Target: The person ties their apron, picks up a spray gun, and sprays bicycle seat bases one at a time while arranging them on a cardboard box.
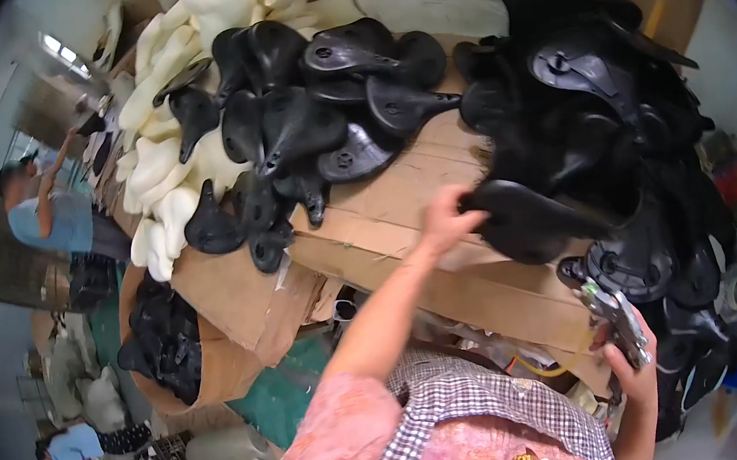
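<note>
My left hand (451,222) reaches over the cardboard and grips the narrow end of a black plastic bicycle saddle base (539,217), which is tilted in front of the right-hand pile. In my right hand (633,363), lower down by the table edge, is a silver and black metal tool that looks like a staple gun (618,323). Its working end is partly blurred. A heap of black saddle bases (576,72) rises just beyond the held one. More black saddle bases (299,123) lie loose at the back middle.
Cream foam saddle pads (160,169) are heaped at the back left. Flattened cardboard (401,190) covers the table. A carton (153,398) of black parts stands at the left. A yellow hose (550,372) curves near my apron. Two people (55,215) are farther left.
</note>
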A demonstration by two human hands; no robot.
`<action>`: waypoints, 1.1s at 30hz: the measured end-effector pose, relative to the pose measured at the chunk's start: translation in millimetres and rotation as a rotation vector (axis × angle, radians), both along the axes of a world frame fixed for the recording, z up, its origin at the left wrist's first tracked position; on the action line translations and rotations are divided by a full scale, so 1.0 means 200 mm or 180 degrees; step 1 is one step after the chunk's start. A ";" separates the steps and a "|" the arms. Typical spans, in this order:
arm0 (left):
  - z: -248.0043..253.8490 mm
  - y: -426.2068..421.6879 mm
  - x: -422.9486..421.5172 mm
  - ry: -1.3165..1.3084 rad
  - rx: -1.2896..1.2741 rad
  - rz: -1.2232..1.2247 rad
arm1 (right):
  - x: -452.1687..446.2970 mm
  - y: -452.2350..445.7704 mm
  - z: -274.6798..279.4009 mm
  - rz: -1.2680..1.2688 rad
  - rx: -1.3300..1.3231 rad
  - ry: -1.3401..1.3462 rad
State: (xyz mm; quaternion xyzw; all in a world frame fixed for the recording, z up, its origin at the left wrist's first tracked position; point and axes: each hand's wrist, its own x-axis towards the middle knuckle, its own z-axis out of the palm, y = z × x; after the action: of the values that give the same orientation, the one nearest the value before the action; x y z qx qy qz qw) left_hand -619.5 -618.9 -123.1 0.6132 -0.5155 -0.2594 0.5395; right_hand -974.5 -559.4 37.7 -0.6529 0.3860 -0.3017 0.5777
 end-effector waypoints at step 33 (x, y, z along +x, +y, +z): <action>-0.24 0.46 0.76 -0.2166 0.1643 0.3088 | 0.10 0.05 -0.03 0.0239 -0.0010 0.0164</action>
State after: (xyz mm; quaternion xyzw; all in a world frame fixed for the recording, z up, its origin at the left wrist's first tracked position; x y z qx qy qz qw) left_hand -467.9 -526.1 -171.7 0.9345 -0.2429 0.1072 0.2370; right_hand -953.9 -549.0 32.4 -0.6754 0.3754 -0.2634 0.5775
